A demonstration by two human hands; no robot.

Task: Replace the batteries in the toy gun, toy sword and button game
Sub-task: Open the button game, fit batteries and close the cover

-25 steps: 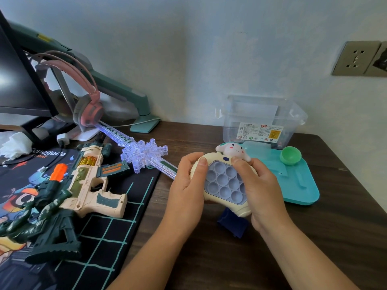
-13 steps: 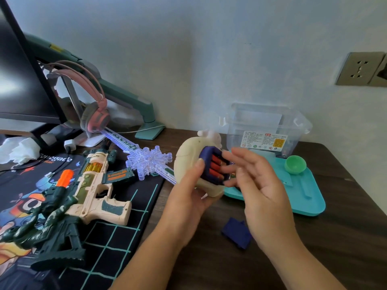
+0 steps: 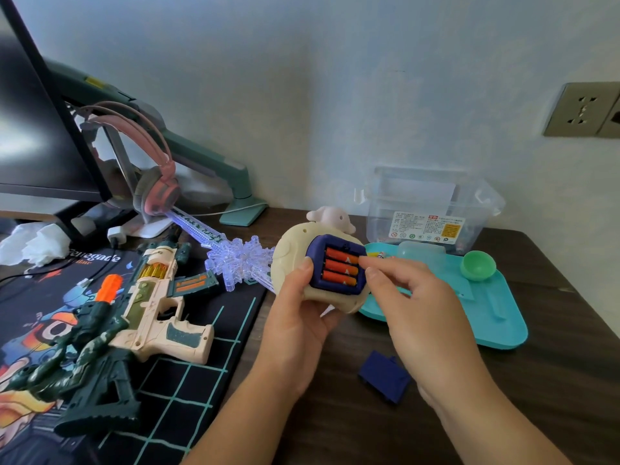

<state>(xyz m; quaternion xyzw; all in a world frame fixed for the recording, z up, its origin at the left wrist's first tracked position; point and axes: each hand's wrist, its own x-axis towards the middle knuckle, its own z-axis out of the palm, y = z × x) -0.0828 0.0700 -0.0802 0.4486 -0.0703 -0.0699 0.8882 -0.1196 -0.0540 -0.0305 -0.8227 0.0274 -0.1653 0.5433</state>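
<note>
Button game (image 3: 292, 263) is up off the desk (image 3: 503, 397), held in the air just in front of the teal tray's (image 3: 496, 317) left end and right next to the toy sword's (image 3: 240, 261) snowflake guard. The left hand (image 3: 295, 330) is wrapped round its lower left side, with the thumb lying on the edge of the battery bay; I'd guess that's so the back faces the person and the right hand (image 3: 419, 313) is free to work.

The back is turned toward the camera and the bunny head is on top, tipped away toward the wall. The bay is uncovered, with three orange batteries (image 3: 340, 267) stacked one above another; their long axis runs left to right, dipping a bit toward the right. The navy battery cover (image 3: 384, 375) is parked on the desk below the hands - out of the way but close.

The right hand's fingertips (image 3: 364, 261) are drawn close together at the right-hand ends of the batteries, about level with the top one; can't tell if they actually have hold of it or are just touching - my guess is prying the first one out.

The toy gun (image 3: 151, 307) lies on the mouse mat (image 3: 201, 380), muzzle down-left; the sword blade runs up-left toward the pink headphones (image 3: 157, 193).
</note>
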